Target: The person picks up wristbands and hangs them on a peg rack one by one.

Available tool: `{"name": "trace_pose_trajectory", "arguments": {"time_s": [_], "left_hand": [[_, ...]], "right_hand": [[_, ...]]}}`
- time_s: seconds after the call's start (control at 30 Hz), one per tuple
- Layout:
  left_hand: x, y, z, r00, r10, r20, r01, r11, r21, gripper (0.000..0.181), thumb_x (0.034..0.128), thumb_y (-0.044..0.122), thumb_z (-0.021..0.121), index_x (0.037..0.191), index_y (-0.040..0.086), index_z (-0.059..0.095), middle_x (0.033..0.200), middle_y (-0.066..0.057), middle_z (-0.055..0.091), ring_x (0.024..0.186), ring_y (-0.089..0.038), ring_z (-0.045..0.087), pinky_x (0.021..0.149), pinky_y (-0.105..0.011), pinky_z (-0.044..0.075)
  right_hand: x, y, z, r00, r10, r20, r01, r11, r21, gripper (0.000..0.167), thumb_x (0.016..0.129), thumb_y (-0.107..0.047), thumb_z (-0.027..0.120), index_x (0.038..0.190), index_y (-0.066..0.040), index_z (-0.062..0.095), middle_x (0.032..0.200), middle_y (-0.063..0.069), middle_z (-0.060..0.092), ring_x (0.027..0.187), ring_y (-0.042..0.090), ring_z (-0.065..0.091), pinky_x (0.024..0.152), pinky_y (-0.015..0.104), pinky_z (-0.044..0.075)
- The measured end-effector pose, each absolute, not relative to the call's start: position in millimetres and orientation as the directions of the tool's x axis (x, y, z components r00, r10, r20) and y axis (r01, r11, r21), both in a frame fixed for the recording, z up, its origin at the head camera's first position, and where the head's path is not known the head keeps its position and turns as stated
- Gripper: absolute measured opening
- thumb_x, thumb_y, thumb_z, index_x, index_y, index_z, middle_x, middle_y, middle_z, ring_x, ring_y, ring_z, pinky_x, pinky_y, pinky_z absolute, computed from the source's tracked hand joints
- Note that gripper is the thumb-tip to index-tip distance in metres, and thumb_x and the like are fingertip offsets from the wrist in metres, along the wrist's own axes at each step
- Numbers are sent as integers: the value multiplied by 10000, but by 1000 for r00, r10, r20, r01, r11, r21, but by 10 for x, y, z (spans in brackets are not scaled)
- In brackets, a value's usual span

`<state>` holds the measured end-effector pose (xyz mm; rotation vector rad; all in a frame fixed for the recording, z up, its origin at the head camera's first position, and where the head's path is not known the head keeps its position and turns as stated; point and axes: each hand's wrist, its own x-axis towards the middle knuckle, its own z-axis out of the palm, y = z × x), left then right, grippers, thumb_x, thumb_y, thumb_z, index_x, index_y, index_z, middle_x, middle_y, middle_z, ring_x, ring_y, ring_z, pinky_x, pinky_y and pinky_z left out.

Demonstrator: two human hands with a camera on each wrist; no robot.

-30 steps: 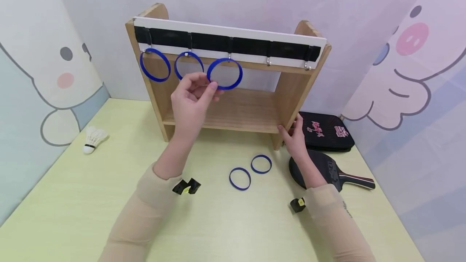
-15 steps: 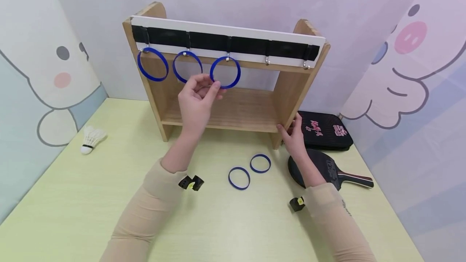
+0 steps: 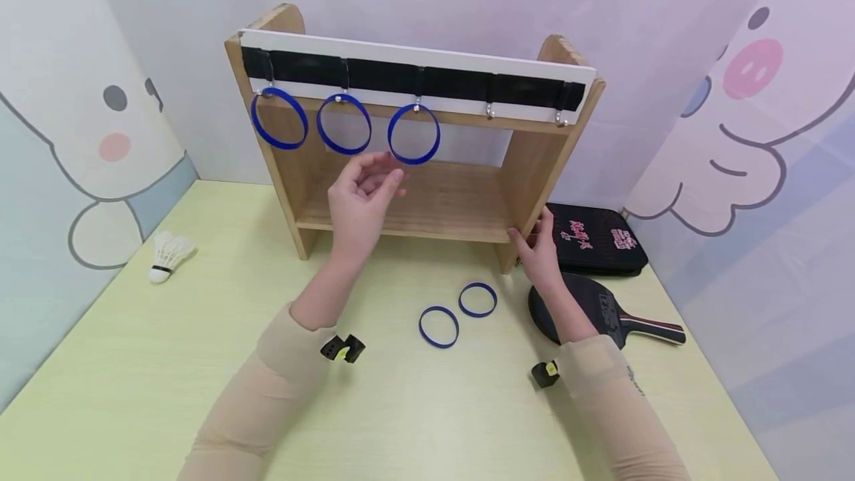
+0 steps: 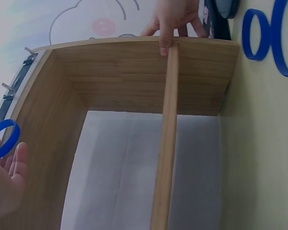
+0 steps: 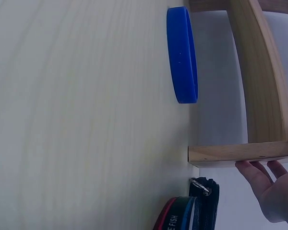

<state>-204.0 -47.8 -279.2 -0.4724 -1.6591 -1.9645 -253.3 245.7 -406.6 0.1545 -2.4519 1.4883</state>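
Observation:
A blue silicone wristband (image 3: 414,134) hangs from the middle hook of the black-and-white strip (image 3: 394,79) on a wooden shelf (image 3: 461,232). Just below it, my left hand (image 3: 361,199) has loosely bent fingers with nothing visible between them. Two more wristbands hang on the hooks to the left, one on the leftmost hook (image 3: 279,119) and one beside it (image 3: 344,125). At the lower right, my right hand (image 3: 539,254) grips the shelf's side panel, thumb in front and fingers on the outer side.
Two blue wristbands lie on the table, one nearer (image 3: 439,327) and one farther (image 3: 477,300). Right of the shelf are a black case (image 3: 594,240) and a table tennis bat (image 3: 588,306), partly behind my right arm. A shuttlecock (image 3: 170,254) lies at left.
My left hand brought the third wristband onto the middle hook, then let go and dropped slightly below it. The right hand stays on the shelf.

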Motion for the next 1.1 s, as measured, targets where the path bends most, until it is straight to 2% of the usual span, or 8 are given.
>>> {"name": "trace_pose_trajectory", "arguments": {"time_s": [0.07,0.17,0.3,0.43,0.57,0.73,0.9,1.1], "left_hand": [[-2021,-485,-2832,-814,-143,563,577,-78,813,267,867,-28,631,1091,-145,545,1050,-265,619,813,-134,661,728,-256,559],[-2055,-504,-2972,-828,-96,553,557,-22,830,288,866,19,654,1110,-105,567,1064,-215,631,885,-185,640,784,-240,542],[-2115,-531,-3170,-840,-37,542,540,53,840,304,855,108,690,1120,-14,604,1076,-151,647,956,-197,620,835,-249,524],[-2102,-547,-3282,-832,23,555,550,167,818,284,848,127,704,1104,33,626,1061,-112,665,934,-175,624,797,-280,531],[-2087,-545,-3382,-831,87,550,549,288,784,256,853,142,701,1084,49,640,1036,-65,677,925,-173,623,775,-322,530],[-2068,-525,-3524,-854,192,483,517,406,753,263,849,160,707,1081,52,645,1026,-38,677,964,-189,619,835,-336,515],[-2066,-512,-3683,-861,307,406,508,475,718,289,834,181,724,1093,72,651,1089,-34,670,1075,-213,595,941,-361,481],[-2111,-497,-3850,-838,476,267,523,562,640,325,819,221,741,1113,114,652,1087,-15,660,1112,-209,540,982,-395,436]], "right_hand": [[-2537,2458,-4060,-961,51,273,-219,469,-856,672,944,-340,553,1446,-354,107,1398,186,329,1173,385,480,958,589,420],[-2526,2456,-4036,-966,54,252,-200,462,-864,675,946,-319,554,1447,-350,103,1410,185,319,1189,383,470,972,587,408],[-2438,2395,-3912,-969,41,244,-200,450,-870,669,961,-231,539,1462,-248,96,1412,237,294,1193,430,448,970,614,391],[-2336,2312,-3783,-969,35,245,-202,457,-866,655,966,-170,528,1460,-175,98,1396,269,294,1185,449,447,965,613,395],[-2308,2287,-3748,-969,44,244,-197,461,-865,650,965,-160,531,1460,-187,110,1387,260,315,1180,438,461,967,598,406],[-2311,2295,-3756,-969,44,245,-199,457,-867,651,966,-160,530,1460,-192,108,1390,260,306,1191,438,452,969,601,402],[-2315,2303,-3764,-967,38,251,-206,459,-864,655,965,-161,533,1462,-193,107,1384,263,307,1193,441,452,967,604,401],[-2311,2295,-3752,-967,34,253,-210,456,-865,663,965,-154,532,1465,-194,97,1380,264,313,1191,444,455,966,610,397]]}}
